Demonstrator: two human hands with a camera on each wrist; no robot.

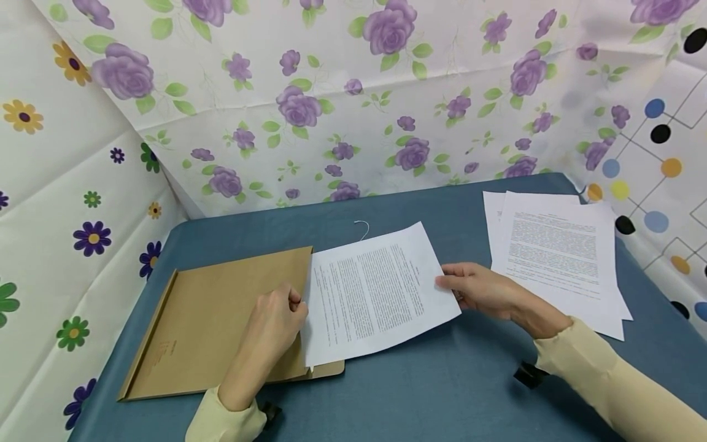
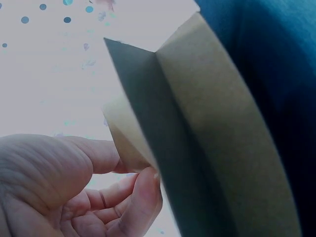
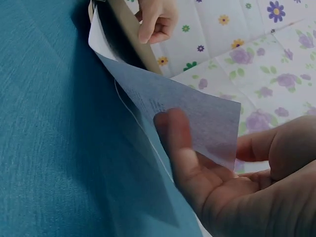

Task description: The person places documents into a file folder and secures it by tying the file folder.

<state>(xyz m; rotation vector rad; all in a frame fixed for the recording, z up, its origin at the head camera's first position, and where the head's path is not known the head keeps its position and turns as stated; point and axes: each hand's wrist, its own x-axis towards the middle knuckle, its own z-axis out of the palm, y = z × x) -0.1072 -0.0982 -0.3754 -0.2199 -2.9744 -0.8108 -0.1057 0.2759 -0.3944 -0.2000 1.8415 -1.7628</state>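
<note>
"Well, item one, as it stands before us?"

"One brown envelope [image 1: 215, 319], lying left of centre on the blue table [image 1: 409, 399]. Small reddish print near its lower left corner; mouth to the right."

"Held?"

"By the left hand [image 1: 278, 322]: grip pinching the envelope's edge at the mouth, thumb and fingers together. Seen from the left wrist, the brown layers stand apart there."

"Item two?"

"One printed white sheet [image 1: 364, 298], lines of text turned sideways. Left edge at the envelope's mouth; how far inside, I cannot tell. Right end curving up off the table."

"Held?"

"By the right hand [image 1: 486, 290]: grip pinching the sheet's right edge, thumb on the printed face, fingers beneath."

"Sundries?"

"One thin white string [image 1: 367, 228], curled just past the sheet's far edge. One small stack of papers [image 1: 552, 245], printed, slightly fanned, on the right side of the table, well apart from the envelope. Two cream sleeves [image 1: 602, 374], with a black object [image 1: 530, 373] just beside each cuff."

"Hangings?"

"White: rose cloth [image 1: 331, 55] behind, purple blooms; daisy cloth [image 1: 44, 178] to the left, mixed colours; dotted cloth [image 1: 685, 202] to the right, dots joined by lines."
</note>
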